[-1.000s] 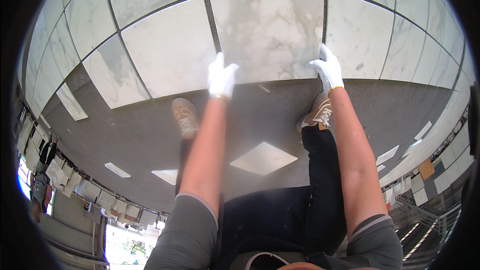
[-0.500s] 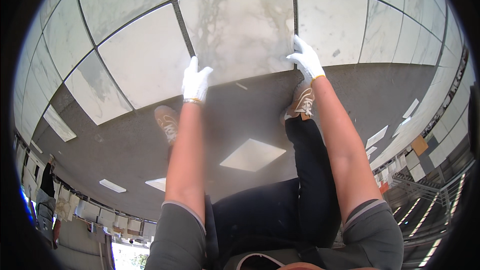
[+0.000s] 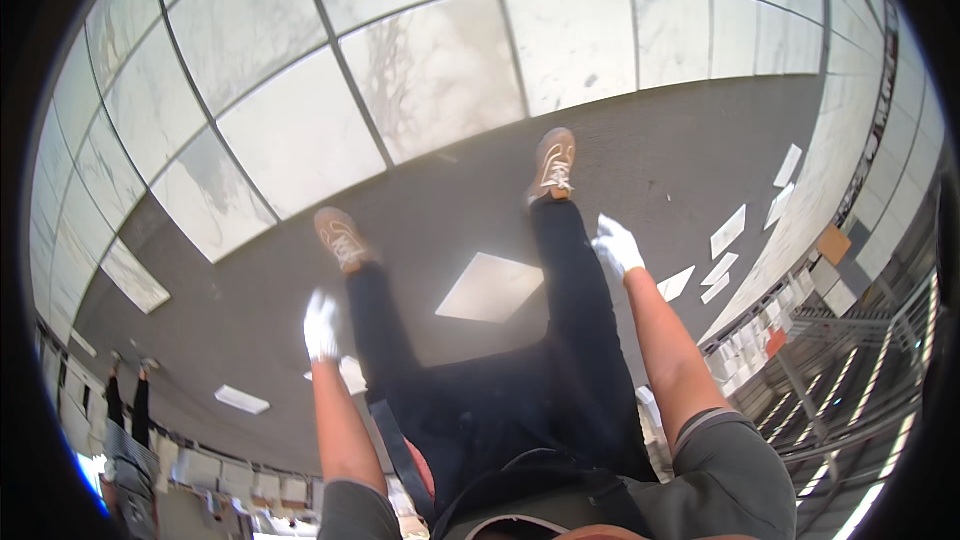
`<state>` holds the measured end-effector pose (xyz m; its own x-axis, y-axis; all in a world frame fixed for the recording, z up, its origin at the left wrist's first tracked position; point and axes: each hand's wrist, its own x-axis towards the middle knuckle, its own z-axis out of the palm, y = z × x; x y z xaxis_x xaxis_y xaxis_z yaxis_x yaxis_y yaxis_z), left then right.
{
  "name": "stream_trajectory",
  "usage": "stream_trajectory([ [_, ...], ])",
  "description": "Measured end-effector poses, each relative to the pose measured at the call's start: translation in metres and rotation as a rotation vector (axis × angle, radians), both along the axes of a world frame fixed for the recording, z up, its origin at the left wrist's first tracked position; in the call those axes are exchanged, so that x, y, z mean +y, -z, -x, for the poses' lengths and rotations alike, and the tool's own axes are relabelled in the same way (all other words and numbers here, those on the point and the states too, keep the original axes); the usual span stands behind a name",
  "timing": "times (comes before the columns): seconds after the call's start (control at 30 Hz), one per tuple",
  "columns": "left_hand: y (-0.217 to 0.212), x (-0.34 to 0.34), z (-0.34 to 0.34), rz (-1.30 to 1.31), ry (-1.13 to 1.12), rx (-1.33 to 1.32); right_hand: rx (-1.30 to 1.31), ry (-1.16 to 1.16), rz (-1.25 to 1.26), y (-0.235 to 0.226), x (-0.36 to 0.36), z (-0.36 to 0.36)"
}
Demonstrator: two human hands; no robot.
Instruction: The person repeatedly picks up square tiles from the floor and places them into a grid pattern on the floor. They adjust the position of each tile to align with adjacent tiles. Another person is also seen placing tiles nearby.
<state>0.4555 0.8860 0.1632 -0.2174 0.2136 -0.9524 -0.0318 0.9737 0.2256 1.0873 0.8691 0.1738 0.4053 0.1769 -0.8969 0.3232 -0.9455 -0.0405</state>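
Large white marble tiles with grey veining lie in rows on the grey floor, with narrow gaps between them. The brown-veined tile (image 3: 435, 75) sits in the nearest row, ahead of my feet. My left hand (image 3: 322, 326), in a white knit glove, hangs beside my left leg; its fingers are slightly blurred but look loosely apart, holding nothing. My right hand (image 3: 617, 246), gloved the same way, is beside my right knee, its fingers loosely bent and no object in them. Both hands are away from the tiles.
My brown shoes (image 3: 553, 162) stand on the grey floor (image 3: 450, 200) just short of the tile edge. A pale square tile (image 3: 490, 288) lies between my legs. Several smaller pale pieces (image 3: 728, 232) lie at right. Another person (image 3: 130, 450) stands at far left.
Both hands have left the sides of the brown-veined tile and come back beside my legs. My body has moved back from the tile row, and my right foot is now apart from it.
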Motion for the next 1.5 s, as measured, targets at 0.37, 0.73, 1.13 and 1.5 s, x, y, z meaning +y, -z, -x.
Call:
stream_trajectory([
  [0.37, -0.255, -0.075, 0.027, 0.246, -0.134, 0.206, 0.116, 0.491, -0.040, -0.134, -0.086, 0.001],
  [0.73, -0.315, 0.040, -0.161, -0.036, -0.171, 0.174, 0.168, 0.635, -0.178, -0.186, -0.077, -0.143],
  [1.13, -0.330, -0.014, -0.178, -0.070, -0.228, 0.096, 0.142, 0.518, 0.119, -0.272, -0.097, -0.203],
  [1.5, -0.382, -0.140, -0.131, -0.224, -0.570, 0.099, 0.376, 0.040, -0.105, -0.345, 0.098, -0.113],
])
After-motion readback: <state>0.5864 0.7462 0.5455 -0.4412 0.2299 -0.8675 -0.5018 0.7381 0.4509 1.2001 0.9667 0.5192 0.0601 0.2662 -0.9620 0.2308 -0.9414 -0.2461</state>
